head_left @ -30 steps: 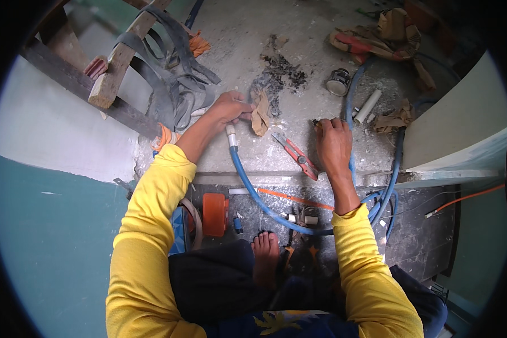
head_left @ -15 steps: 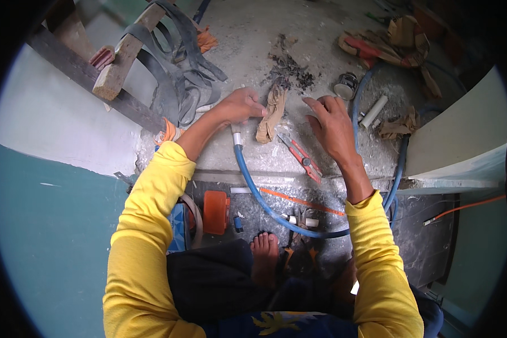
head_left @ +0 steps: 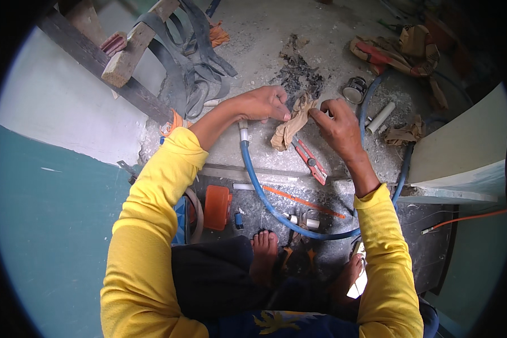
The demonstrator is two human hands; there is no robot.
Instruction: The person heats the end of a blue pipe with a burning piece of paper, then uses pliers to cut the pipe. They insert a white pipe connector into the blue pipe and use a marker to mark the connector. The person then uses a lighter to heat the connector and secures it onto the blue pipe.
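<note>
A crumpled strip of brown paper [head_left: 290,128] is stretched between my two hands over the concrete ledge. My left hand [head_left: 265,103] pinches its left edge between thumb and curled fingers. On the other side my right hand [head_left: 340,128] is closed on the paper's upper right corner. Just below the paper lies a red cutter knife [head_left: 311,161], its blade end partly hidden by the paper. Under my left wrist is the pale end of a blue hose [head_left: 252,169], which curves down and right. Dark charred scraps [head_left: 299,76] lie beyond the paper.
Grey straps [head_left: 200,62] hang over a wooden frame [head_left: 130,56] at the left. At the right are a small round can [head_left: 355,90], a white pipe piece [head_left: 381,117] and brown wrapping [head_left: 414,53]. An orange case [head_left: 217,207] sits on the lower floor near my feet.
My right hand has come in to the left and closed on the paper. The paper's top has tilted right. The view has shifted slightly.
</note>
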